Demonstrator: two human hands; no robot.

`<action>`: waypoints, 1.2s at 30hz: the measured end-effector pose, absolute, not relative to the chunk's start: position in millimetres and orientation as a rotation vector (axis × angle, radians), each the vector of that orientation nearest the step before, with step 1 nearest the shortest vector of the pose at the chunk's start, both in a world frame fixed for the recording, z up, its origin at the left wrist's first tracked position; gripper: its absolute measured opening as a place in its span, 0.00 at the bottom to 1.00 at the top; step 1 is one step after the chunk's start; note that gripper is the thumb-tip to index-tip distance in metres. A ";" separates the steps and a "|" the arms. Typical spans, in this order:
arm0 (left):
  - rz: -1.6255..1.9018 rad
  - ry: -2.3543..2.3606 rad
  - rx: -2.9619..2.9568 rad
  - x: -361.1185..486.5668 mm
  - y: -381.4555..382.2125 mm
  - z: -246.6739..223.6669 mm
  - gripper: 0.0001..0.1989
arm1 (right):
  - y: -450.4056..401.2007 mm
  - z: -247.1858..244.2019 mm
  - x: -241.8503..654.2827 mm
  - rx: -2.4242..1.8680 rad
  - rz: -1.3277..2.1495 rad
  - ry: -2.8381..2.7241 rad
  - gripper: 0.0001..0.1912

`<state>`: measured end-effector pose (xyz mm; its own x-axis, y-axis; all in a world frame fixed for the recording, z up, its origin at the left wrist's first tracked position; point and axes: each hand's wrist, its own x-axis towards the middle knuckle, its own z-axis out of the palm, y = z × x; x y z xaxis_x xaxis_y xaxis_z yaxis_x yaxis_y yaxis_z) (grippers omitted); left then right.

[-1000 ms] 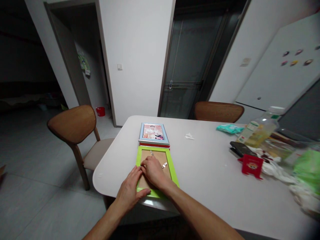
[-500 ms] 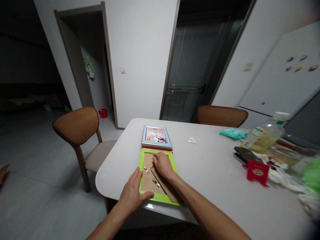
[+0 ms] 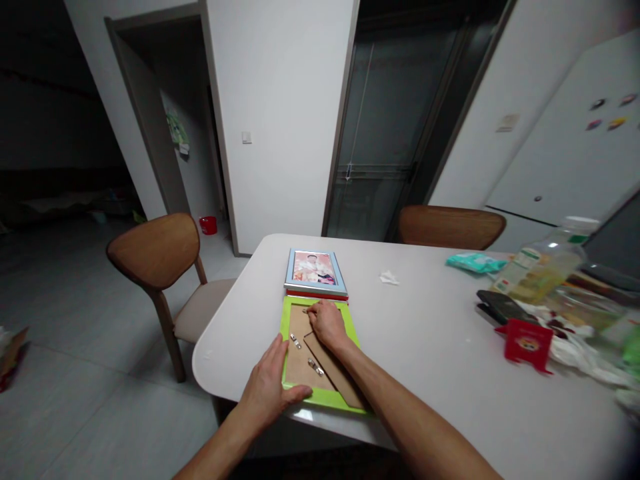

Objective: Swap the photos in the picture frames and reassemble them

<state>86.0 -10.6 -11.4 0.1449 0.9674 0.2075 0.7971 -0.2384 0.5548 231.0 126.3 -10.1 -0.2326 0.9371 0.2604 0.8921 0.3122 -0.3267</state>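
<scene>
A green picture frame (image 3: 327,398) lies back side up near the table's front edge. Its brown backing board (image 3: 303,363) carries metal clips (image 3: 315,366), and a folded brown stand (image 3: 345,385) slants across it. My left hand (image 3: 270,380) rests at the frame's lower left corner, fingers along the left side and thumb on the bottom edge. At the top of the backing, my right hand (image 3: 327,323) has its fingers closed in a pinch; what they hold is too small to name. Beyond the green frame lies a blue frame (image 3: 316,291) with a picture, on top of a red one.
White tissue (image 3: 389,277) lies right of the blue frame. Farther right are a teal packet (image 3: 475,263), a bottle (image 3: 543,263), a black object (image 3: 503,307) and a red stand (image 3: 528,344). Wooden chairs (image 3: 155,253) stand at the left and far side.
The whole view has shifted slightly. Both hands stay at about the same places on the green frame, and a small metal piece now shows by the right fingertips.
</scene>
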 end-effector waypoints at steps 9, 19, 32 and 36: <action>0.742 1.708 2.076 96.6 -12.4 -10.6 0.40 | 86.5 13.3 250.4 -1.451 0.215 -2.238 0.16; 0.805 1.693 2.000 108.4 -8.1 -8.9 0.40 | 47.6 6.5 282.4 -1.569 0.288 -2.271 0.14; 0.963 1.634 1.816 108.6 -3.3 3.6 0.32 | 46.9 36.6 278.5 -1.551 0.277 -2.258 0.08; 1.209 1.449 1.558 106.9 2.5 20.7 0.21 | 38.9 59.5 264.3 -1.452 0.234 -2.226 0.10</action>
<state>106.9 2.5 20.7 -0.0520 0.9828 0.1772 0.3506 -0.1482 0.9247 264.3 38.9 59.5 -0.3302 0.8982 0.2902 0.8182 0.4257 -0.3865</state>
